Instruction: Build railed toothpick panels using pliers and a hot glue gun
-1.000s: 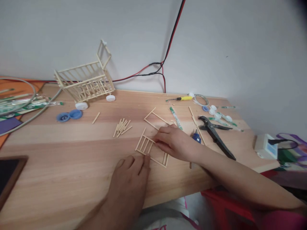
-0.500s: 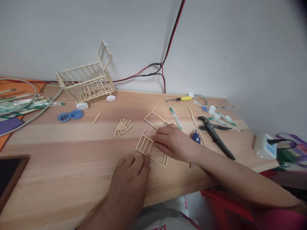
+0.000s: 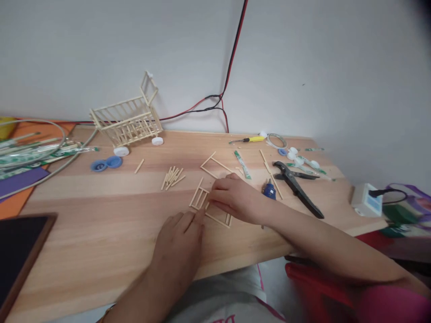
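Observation:
A flat ladder-like frame of thin wooden sticks [image 3: 198,197] lies on the wooden table [image 3: 101,215]. My left hand [image 3: 178,244] rests flat on the table, fingers stretched out, one fingertip touching the frame's near rail. My right hand [image 3: 234,197] lies over the middle of the frame, its fingertips pressed together on the sticks there. What is under those fingers is hidden. Just behind it lies a second, empty stick frame [image 3: 215,165]. Several loose sticks [image 3: 172,177] lie to the left.
A stick model cart [image 3: 126,121] with white cap wheels stands at the back left, blue caps [image 3: 106,163] before it. Black pliers [image 3: 296,184], a small blue bottle [image 3: 269,190], a yellow screwdriver [image 3: 247,139] and a white box [image 3: 365,200] lie right. A dark tablet [image 3: 20,251] sits near left.
Both hands stay on the frame with hardly any movement. The view has shifted, so everything sits a little further left and lower in the picture.

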`<state>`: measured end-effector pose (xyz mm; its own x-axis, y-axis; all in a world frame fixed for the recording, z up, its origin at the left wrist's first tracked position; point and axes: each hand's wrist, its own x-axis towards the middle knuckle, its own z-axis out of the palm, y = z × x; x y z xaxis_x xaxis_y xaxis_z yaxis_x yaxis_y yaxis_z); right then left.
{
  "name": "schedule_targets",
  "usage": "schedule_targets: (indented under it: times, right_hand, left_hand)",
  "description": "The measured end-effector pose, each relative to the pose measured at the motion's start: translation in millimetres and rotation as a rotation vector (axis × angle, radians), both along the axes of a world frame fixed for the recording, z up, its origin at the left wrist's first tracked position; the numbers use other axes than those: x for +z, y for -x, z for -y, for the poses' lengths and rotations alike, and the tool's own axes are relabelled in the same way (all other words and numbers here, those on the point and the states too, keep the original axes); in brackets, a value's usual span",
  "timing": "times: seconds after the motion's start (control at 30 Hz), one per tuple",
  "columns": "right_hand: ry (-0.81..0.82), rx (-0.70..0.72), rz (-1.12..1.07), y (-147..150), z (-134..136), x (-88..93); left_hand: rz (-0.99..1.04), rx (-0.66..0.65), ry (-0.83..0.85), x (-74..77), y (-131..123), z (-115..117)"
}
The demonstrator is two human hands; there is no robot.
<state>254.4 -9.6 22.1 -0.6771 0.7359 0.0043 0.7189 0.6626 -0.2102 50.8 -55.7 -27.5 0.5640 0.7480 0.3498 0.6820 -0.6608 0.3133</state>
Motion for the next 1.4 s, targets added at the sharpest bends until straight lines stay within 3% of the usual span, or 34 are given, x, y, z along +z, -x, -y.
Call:
schedule_targets:
  times: [0.27,0.43,0.57,0.67,0.77,0.83,0.9,1.0,1.1,1.27,1.4]
  right_hand:
    - [-0.112,0.158,0.139,6,-2,-9.2]
    - [-0.146,0.089,0.061,13,12,10.3]
    - [-0.071,0.132,-0.017,21,41,31.0]
    - [0.074,0.017,-0.138,23,66,40.4]
    - [0.177,-0.085,-0.234,14,89,44.0]
    - [0.144,-0.112,-0.272,1,99,43.8]
    - [0.008,-0.2,-0.283,-20,106,41.2]
    - [-0.206,-0.479,-0.128,-60,109,30.0]
    - [-0.161,-0.723,0.102,-93,109,10.7]
    - [-0.124,-0.772,0.112,-107,109,-15.1]
    - [-0.228,-0.877,-0.036,-107,115,-12.0]
  left_hand:
    - [0.244,0.035,0.211,8.9,4,1]
    - [0.446,0.099,0.229,18.9,9,5]
    - [0.608,-0.016,0.426,34.0,8,12]
    - [0.571,-0.081,0.657,48.8,4,20]
    - [0.432,-0.158,0.746,59.5,0,30]
    - [0.35,-0.195,0.724,60.8,0,37]
    - [0.315,-0.193,0.654,57.4,2,42]
    - [0.344,-0.147,0.535,48.7,9,46]
    - [0.437,-0.048,0.466,43.7,14,45]
    - [0.607,0.1,0.507,44.7,13,43]
    - [0.681,0.177,0.526,40.4,12,41]
